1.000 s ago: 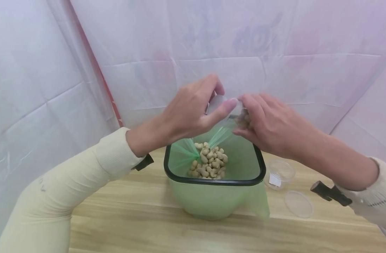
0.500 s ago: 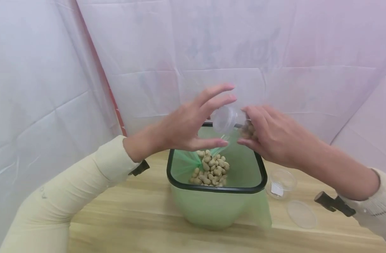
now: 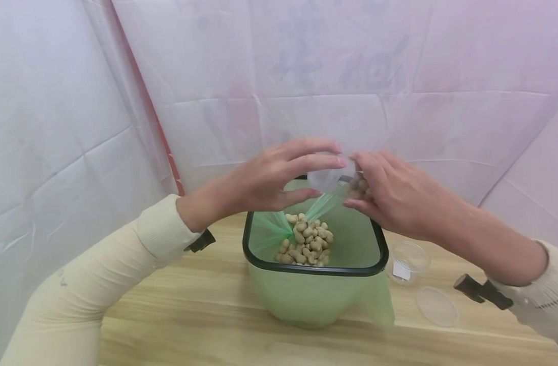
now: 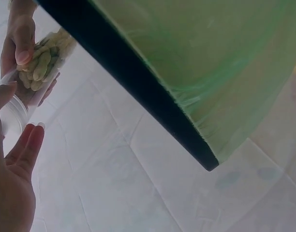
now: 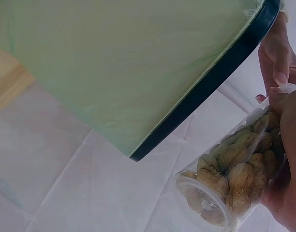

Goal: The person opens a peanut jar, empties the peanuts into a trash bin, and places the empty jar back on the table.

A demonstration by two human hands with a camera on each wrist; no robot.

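Holding a small clear jar (image 3: 347, 180) of peanuts, the right hand (image 3: 398, 195) has its fingers (image 3: 368, 173) curled around the jar's side, up in the air above the far rim of the green bin (image 3: 315, 295). The left hand (image 3: 270, 178) is at the jar's lid (image 3: 322, 178); its fingers (image 3: 315, 155) reach over the top and the thumb sits under, so they pinch the lid. In the right wrist view the jar (image 5: 232, 186) looks packed with peanuts in their shells. In the left wrist view the left hand's fingers (image 4: 22, 145) lie loosely around the lid end (image 4: 12, 113).

A small white sticker (image 3: 400, 272) shows on an empty clear cup (image 3: 407, 262), but any words on it are too small to read.

The bin has a black rim (image 3: 315, 269) and a thin green bag (image 3: 375, 300) inside it that hangs over the edge at 4 o'clock. A heap of peanuts (image 3: 306, 239) lies in the bottom. The bin stands on a wooden tabletop (image 3: 192, 315). At 3 o'clock from the bin sits the empty cup, and a loose clear lid (image 3: 436, 305) lies flat just beside it, nearer the front edge. White cloth sheets (image 3: 78, 127) hang close behind and at 9 o'clock. Bare wood shows at 6 o'clock and 8 o'clock from the bin.
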